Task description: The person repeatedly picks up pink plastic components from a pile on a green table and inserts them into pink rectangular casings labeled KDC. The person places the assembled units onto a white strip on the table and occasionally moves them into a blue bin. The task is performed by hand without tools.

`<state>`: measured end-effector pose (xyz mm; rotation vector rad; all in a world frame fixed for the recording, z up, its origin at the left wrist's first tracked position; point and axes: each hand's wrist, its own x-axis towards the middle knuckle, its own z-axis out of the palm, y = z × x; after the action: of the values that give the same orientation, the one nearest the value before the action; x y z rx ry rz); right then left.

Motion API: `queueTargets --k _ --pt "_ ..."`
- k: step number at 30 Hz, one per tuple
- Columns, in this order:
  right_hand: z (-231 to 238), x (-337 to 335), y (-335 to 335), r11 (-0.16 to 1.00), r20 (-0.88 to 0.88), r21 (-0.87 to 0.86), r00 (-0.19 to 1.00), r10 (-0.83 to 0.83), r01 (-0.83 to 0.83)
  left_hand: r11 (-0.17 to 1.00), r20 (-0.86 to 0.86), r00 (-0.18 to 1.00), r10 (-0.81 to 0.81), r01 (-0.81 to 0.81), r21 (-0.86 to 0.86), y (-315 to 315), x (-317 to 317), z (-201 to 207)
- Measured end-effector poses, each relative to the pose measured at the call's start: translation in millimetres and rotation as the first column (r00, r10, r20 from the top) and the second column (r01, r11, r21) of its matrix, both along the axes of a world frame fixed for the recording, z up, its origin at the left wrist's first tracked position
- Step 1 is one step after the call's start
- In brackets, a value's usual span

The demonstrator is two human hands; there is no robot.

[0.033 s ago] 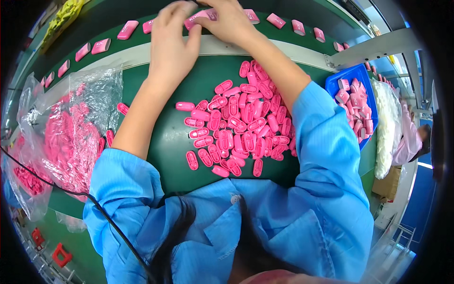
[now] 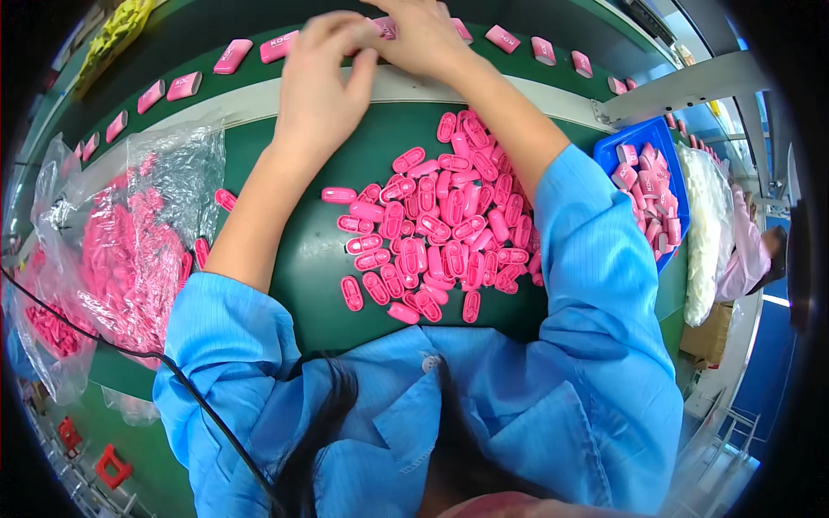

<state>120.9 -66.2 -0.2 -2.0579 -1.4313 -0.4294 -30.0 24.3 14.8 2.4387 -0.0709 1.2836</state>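
At the far side, my left hand (image 2: 324,82) and my right hand (image 2: 423,39) meet over a pink case (image 2: 385,28) with white print. Their fingers are closed around it from both sides and hide most of it. Between my forearms, a heap of small pink oval parts (image 2: 432,220) lies on the green tabletop (image 2: 302,276). Many of these parts show a hollow inner side, while others lie with the smooth side up.
Printed pink cases (image 2: 231,56) stand spaced along a green strip beyond a pale rail (image 2: 250,102). Clear plastic bags of pink parts (image 2: 129,242) lie left. At right, a blue tray (image 2: 609,151) holds more cases. A black cable (image 2: 181,371) crosses my left sleeve.
My left hand has shifted slightly right and covers more of the pink case. A neighbouring case on the strip, left of my hand, now shows more fully.
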Motion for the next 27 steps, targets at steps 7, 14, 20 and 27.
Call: queueTargets --k 7,14,20,27 --pt "7.0 31.3 -44.2 0.964 0.035 -0.263 0.999 -0.03 0.038 0.974 -0.41 0.883 -0.227 0.205 -0.099 -42.4 -39.8 10.7" --pt "2.2 31.5 -61.1 0.993 0.006 -0.089 0.997 -0.071 0.071 0.993 -0.665 0.74 -0.1 0.037 -0.108 -72.4 -145.7 11.9" --pt "-14.2 25.6 -20.5 0.943 0.088 -0.241 0.973 -0.212 0.227 0.996 -0.729 0.681 -0.064 0.086 -0.006 -96.5 -172.8 -1.4" --pt "24.6 20.4 -90.9 0.975 0.044 -0.128 0.983 -0.179 0.184 0.982 -0.684 0.727 -0.055 0.164 0.095 -91.1 -111.7 -12.6"
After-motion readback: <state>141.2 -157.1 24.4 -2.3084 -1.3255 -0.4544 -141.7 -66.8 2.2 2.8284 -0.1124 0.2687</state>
